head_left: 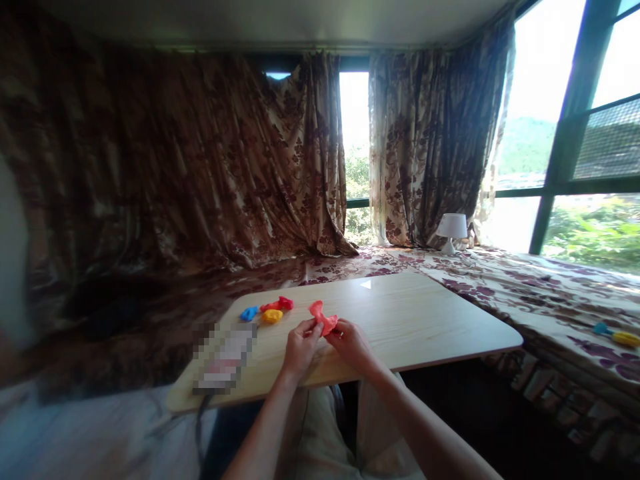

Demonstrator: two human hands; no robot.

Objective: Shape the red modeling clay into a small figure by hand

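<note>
Both my hands are over the near edge of a light wooden table (pixel 425 313). My left hand (pixel 300 347) and my right hand (pixel 351 343) pinch a limp red balloon (pixel 323 315) between their fingertips, holding it just above the tabletop. Further left on the table lie a blue balloon (pixel 249 313), a yellow balloon (pixel 273 316) and another red balloon (pixel 279 305), all deflated and apart from my hands.
A blurred flat object (pixel 225 357) lies at the table's near left. A small white lamp (pixel 451 230) stands on the patterned bedding behind. A blue and yellow item (pixel 617 335) lies on the bedding at right. Curtains and windows surround the space.
</note>
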